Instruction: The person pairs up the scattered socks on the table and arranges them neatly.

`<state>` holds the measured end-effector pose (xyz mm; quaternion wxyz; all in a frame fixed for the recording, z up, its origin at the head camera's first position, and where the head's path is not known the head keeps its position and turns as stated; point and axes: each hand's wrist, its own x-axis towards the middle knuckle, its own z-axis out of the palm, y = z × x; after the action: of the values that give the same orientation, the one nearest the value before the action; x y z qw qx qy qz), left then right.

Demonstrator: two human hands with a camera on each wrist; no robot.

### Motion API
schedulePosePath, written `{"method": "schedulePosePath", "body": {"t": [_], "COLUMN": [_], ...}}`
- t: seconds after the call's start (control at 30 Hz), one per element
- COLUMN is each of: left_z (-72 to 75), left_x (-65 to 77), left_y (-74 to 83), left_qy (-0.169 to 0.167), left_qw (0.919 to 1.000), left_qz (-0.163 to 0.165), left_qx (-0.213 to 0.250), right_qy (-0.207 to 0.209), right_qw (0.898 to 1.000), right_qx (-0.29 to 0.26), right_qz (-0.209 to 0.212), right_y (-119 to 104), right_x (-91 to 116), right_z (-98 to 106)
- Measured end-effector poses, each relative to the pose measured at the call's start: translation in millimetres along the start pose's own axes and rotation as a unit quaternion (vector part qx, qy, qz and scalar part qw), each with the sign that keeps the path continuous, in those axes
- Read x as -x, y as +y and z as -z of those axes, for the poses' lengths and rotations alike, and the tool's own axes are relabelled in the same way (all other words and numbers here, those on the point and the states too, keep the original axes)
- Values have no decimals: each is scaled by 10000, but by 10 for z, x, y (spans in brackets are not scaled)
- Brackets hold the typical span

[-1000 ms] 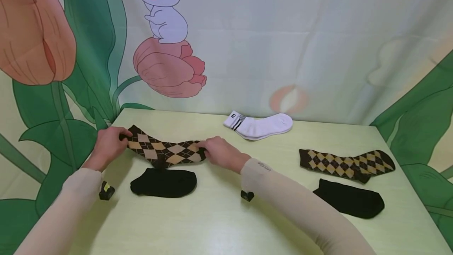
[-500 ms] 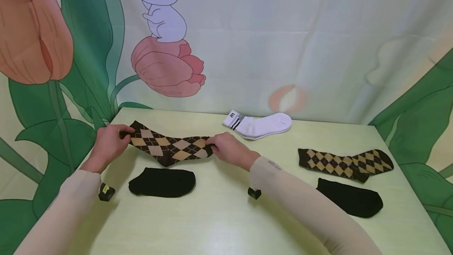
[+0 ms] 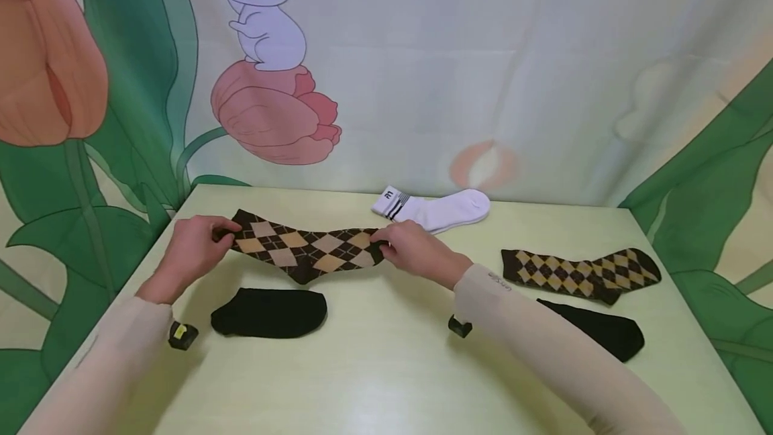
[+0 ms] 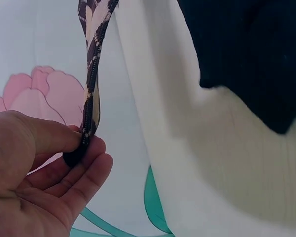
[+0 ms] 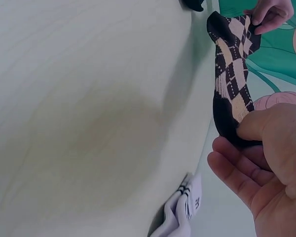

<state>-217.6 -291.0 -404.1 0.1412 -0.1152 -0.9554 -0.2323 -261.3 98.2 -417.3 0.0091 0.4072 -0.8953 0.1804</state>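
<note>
A dark brown argyle sock with tan and pinkish diamonds stretches between my two hands, raised off the table. My left hand pinches its cuff end between thumb and fingers. At the toe end, my right hand pinches the dark tip. The right wrist view shows the same argyle sock running from the right thumb to the left hand at the top. Below the raised sock, a black ankle sock lies flat on the table.
Behind my right hand lies a white sock with black stripes, partly covered. On the right side of the table are another argyle sock, with yellower diamonds, and a second black sock, partly behind my right sleeve. A printed curtain hangs at the back.
Both hands have moved to the right with the argyle sock, the right hand farther. The sock has risen higher above the black sock. The view has shifted slightly.
</note>
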Motion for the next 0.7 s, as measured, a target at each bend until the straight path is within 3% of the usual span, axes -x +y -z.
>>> {"method": "schedulePosePath", "body": {"t": [0.7], "left_z": [-85], "left_x": [8], "left_y": [420], "left_qy": [-398], "left_qw": [9988], "left_qz": [-289], "left_qx": [63], "right_qy": [292], "right_qw": [9995], "right_qx": [128], "right_qz": [55], "right_y": [172], "right_x": [478], "right_z": [121]}}
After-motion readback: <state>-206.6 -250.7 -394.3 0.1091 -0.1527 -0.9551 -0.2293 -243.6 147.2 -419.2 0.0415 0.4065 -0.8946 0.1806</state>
